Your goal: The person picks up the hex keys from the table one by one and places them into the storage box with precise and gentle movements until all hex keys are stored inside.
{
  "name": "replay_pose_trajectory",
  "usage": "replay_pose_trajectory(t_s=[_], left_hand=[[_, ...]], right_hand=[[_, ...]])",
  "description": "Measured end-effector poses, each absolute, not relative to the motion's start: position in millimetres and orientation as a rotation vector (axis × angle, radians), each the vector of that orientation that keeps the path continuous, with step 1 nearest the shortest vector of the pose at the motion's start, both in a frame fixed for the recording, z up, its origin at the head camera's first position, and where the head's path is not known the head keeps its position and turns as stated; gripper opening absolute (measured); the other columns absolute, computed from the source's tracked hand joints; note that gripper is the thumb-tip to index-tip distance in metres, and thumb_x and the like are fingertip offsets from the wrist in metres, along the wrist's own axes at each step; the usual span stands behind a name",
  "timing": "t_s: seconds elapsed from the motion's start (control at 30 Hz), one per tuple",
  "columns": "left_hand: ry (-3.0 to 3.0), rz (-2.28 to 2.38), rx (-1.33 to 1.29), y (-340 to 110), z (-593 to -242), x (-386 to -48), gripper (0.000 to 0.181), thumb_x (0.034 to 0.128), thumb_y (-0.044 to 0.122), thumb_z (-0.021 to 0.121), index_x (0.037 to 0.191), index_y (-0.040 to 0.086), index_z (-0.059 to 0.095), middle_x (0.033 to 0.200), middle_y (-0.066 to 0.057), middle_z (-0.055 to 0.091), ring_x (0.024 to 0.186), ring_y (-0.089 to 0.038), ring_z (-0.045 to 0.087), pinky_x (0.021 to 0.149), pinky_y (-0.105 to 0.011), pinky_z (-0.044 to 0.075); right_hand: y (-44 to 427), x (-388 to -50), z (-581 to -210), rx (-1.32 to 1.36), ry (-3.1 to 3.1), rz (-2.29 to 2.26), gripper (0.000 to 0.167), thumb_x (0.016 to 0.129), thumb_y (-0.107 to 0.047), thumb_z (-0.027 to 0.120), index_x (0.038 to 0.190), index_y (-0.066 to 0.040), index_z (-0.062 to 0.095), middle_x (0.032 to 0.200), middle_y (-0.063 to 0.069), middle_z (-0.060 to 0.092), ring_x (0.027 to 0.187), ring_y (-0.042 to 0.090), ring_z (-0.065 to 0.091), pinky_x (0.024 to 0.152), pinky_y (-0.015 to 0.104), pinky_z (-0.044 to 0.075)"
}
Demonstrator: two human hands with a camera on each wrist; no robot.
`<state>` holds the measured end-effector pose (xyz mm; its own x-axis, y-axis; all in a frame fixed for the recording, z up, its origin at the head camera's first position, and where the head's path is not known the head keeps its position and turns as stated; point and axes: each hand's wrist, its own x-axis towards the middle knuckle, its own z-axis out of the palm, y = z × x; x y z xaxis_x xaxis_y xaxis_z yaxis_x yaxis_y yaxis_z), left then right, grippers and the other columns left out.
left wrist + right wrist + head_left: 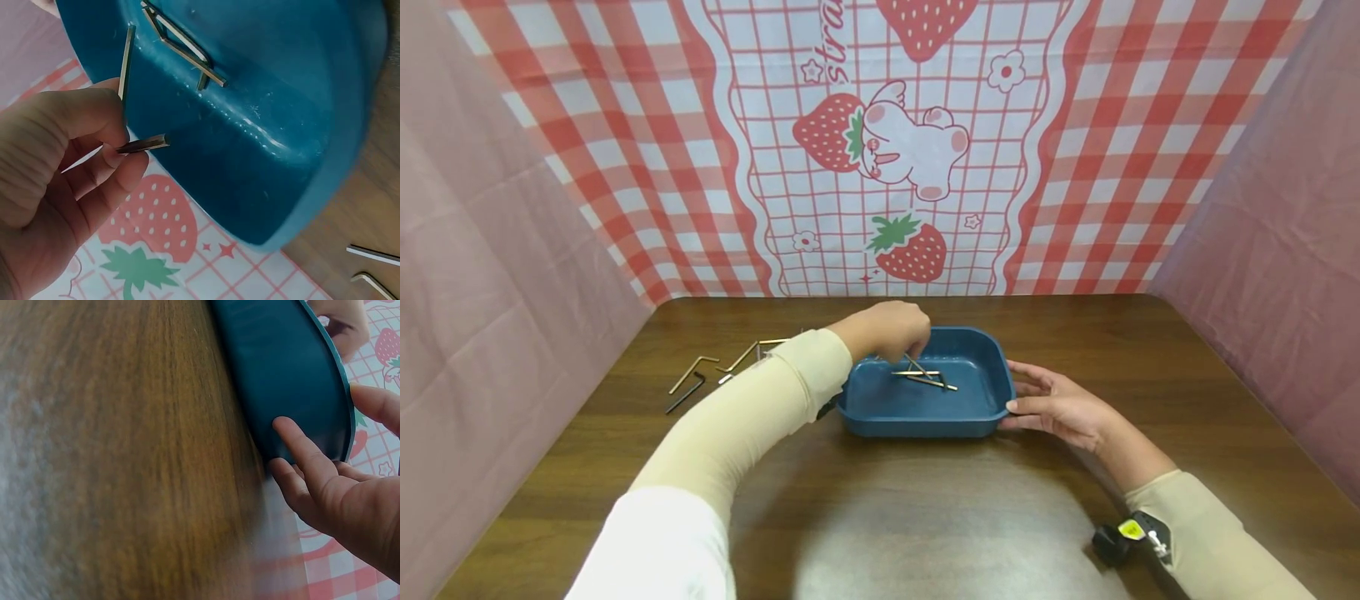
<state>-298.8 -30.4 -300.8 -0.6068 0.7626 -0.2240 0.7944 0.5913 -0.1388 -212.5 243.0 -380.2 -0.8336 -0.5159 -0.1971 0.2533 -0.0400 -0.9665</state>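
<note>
My left hand (895, 327) is over the blue tray (925, 427), pinching a gold-coloured hex key (147, 144) between thumb and fingers. Two gold ends stick out of the pinch; the fingers hide whether they belong to one key. Inside the tray, several hex keys (187, 53) lie crossed on the floor. At the tray's right end my right hand (1056, 408) holds the corner. Its thumb (375, 406) touches the rim, and its other fingers (303, 447) lie against the outer wall.
More hex keys lie on the wooden table to the left, among them a gold one (695, 375) and a dark one (685, 393); the left sleeve partly covers that group. A strawberry-print curtain (887, 208) hangs behind, with pink cloth (1262, 208) at the sides.
</note>
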Motion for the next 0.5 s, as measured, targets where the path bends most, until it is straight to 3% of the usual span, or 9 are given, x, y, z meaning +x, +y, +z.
replay_pose_trajectory(t_s=[0.23, 0.5], left_hand=[[2.653, -0.360, 1.252, -16, -310, -307, 0.016, 0.0799, 0.003, 0.071, 0.078, 0.018, 0.075, 0.079, 0.008, 0.068, 0.078, -0.012, 0.061, 0.070, -0.028, 0.052], [2.548, -0.425, 1.165, -9, -317, -310, 0.018, 0.0822, 0.002, 0.068, 0.072, 0.016, 0.071, 0.075, 0.005, 0.064, 0.069, -0.011, 0.052, 0.059, -0.025, 0.046]], right_hand=[[243, -212, -380, -0.283, 1.731, -1.917, 0.085, 0.092, 0.003, 0.060, 0.154, 0.003, 0.001, 0.151, 0.039, 0.011, 0.113, 0.036, 0.059, 0.095, 0.052, 0.044], [244, -212, -381, -0.272, 1.733, -1.917, 0.084, 0.092, 0.003, 0.060, 0.153, 0.004, 0.002, 0.150, 0.040, 0.012, 0.111, 0.034, 0.060, 0.095, 0.053, 0.043]])
